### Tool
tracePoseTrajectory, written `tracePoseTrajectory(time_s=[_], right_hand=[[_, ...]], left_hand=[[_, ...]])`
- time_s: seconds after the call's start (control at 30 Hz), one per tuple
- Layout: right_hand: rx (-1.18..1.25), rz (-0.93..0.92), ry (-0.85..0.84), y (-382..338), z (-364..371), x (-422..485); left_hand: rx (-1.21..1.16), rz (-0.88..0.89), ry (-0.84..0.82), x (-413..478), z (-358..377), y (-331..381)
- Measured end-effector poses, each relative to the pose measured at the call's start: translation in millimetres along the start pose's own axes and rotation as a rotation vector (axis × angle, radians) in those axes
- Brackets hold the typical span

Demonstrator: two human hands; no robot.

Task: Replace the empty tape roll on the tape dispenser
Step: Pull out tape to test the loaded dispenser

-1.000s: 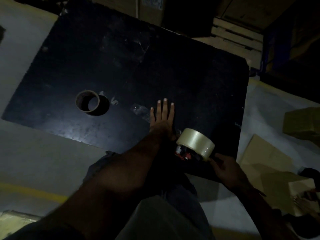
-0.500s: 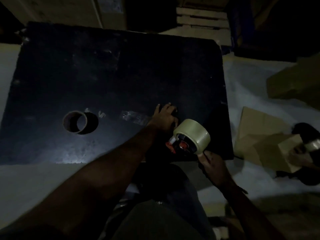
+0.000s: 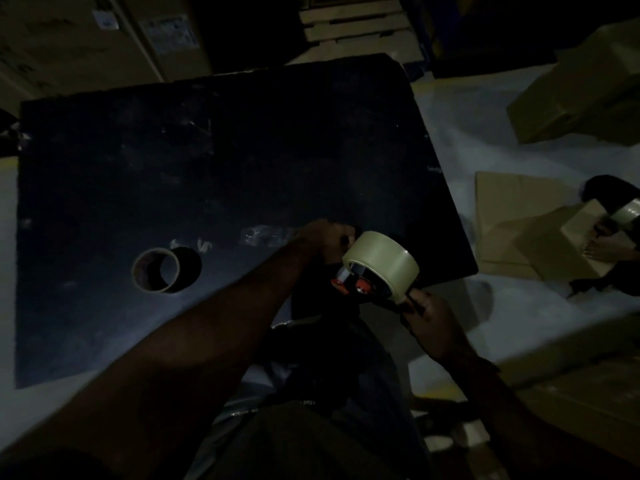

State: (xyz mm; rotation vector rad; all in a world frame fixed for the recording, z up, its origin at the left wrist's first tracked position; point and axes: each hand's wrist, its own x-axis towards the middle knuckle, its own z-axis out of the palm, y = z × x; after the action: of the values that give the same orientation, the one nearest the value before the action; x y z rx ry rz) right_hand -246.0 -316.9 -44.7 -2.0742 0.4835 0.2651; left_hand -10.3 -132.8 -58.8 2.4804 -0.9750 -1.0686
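Glossy clear plastic tape roll (image 3: 381, 263), cardboard empty core (image 3: 156, 270), matt black tabletop (image 3: 242, 150), prob. scuffed.

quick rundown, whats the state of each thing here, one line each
new tape roll: full, mounted on the dispenser, tilted, held above the table
tape dispenser: held up off the table, mostly hidden by the roll
empty tape core: lying on the black table, apart from the hands
left hand: closed, at the front of the dispenser
right hand: gripping the dispenser handle
cardboard box: on the floor, being handled by another person
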Motion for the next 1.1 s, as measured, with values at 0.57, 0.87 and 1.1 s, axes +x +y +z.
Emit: tracePoseTrajectory(time_s=[0.57,0.87,1.1], right_hand=[[-0.477,-0.28,0.005,-37,-40,25],[-0.56,-0.397,0.034,-22,-50,41],[-0.194,-0.08,-0.096,-32,-42,55]], left_hand=[[-0.309,-0.051,0.254,-30,-10,-15],[-0.177,-0.124,0.308,-35,-3,-14],[-0.293,-0.139,0.199,-29,-7,-16]])
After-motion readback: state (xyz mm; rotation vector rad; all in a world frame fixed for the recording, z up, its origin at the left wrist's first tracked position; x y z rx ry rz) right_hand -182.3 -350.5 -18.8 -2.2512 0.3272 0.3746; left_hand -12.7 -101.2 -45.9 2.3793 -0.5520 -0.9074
